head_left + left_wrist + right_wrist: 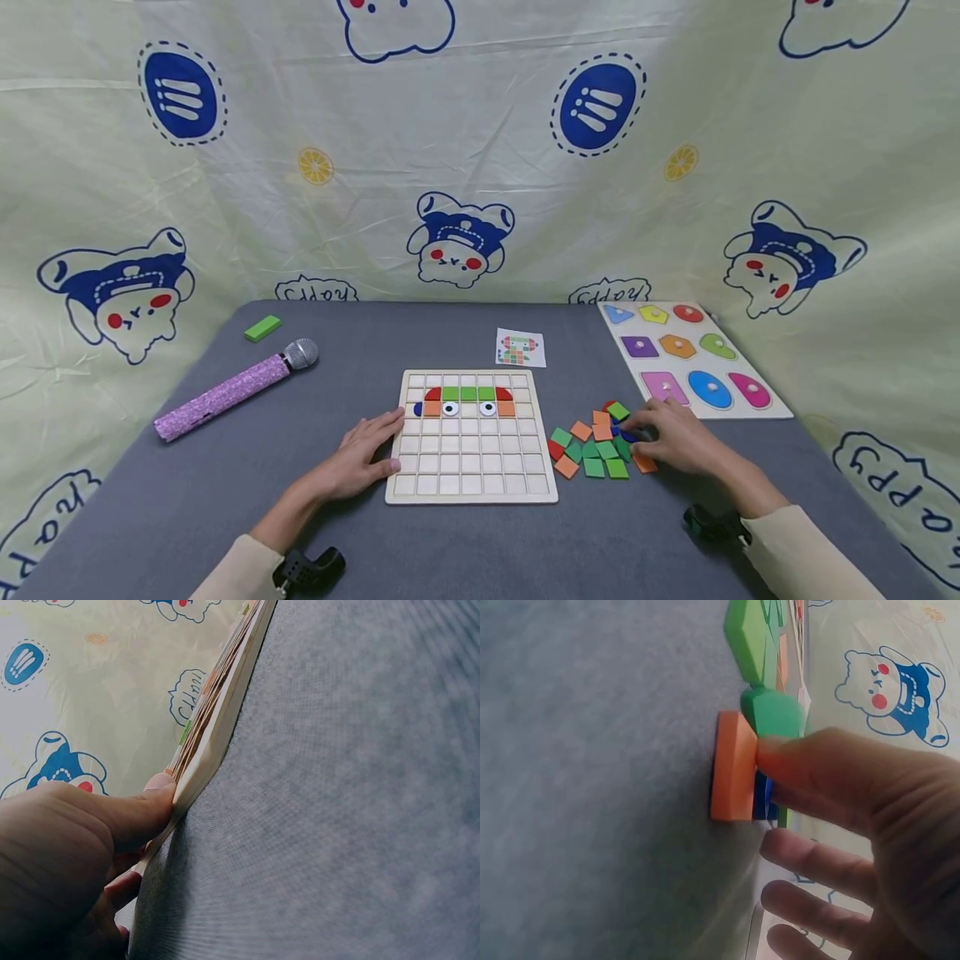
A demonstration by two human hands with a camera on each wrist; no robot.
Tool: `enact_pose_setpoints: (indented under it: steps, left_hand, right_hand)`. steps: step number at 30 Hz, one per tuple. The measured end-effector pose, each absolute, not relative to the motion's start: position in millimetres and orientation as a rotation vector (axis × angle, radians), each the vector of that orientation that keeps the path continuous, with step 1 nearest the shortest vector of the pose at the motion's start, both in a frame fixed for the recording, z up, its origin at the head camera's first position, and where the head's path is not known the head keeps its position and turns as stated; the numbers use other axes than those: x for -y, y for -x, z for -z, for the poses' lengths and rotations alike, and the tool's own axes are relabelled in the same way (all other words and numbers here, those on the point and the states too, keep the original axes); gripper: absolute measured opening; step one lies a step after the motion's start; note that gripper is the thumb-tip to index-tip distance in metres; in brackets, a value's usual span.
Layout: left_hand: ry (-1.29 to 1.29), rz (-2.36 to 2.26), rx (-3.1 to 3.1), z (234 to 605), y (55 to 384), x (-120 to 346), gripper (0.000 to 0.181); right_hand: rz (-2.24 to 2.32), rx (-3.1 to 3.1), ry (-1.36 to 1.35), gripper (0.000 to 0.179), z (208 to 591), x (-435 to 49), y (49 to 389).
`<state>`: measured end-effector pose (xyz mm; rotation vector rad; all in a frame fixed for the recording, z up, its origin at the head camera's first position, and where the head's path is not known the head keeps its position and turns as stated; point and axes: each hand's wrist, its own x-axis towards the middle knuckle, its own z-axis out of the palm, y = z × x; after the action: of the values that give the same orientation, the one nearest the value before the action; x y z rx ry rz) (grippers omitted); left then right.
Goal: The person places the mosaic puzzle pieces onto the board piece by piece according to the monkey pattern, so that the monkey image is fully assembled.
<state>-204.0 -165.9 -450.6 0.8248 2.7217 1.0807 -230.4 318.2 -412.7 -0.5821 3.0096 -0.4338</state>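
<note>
My left hand rests at the left edge of a white wooden grid board, its thumb against the border. Along the board's upper rows lie red, green and orange tiles, a blue rounded piece and two eye pieces. To the right, my right hand reaches into a loose pile of coloured tiles. Its thumb and index finger pinch a blue tile, with the other fingers spread apart. An orange tile and a green tile sit right by the thumb.
A small pattern card lies behind the board. At the back right is a shape puzzle board with knobbed pieces. A purple glittery microphone and a green block lie on the left of the grey table.
</note>
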Motion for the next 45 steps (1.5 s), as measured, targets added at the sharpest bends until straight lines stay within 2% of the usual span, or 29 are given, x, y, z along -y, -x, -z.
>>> enact_pose_setpoints:
  steps: [12,31,45]
  left_hand:
    - [-0.820,-1.091,-2.709,451,203,166,0.062]
    - [-0.824,-1.083,-2.719,451,204,166,0.062]
    - [-0.821,-1.071,-2.722,452,205,167,0.062]
  right_hand:
    - [0.389,-3.050,0.514,0.023,413,-323,223]
    - [0.365,-3.094,0.485,0.010,415,-322,213]
    - [0.368,-3.172,0.443,0.020,424,-315,230]
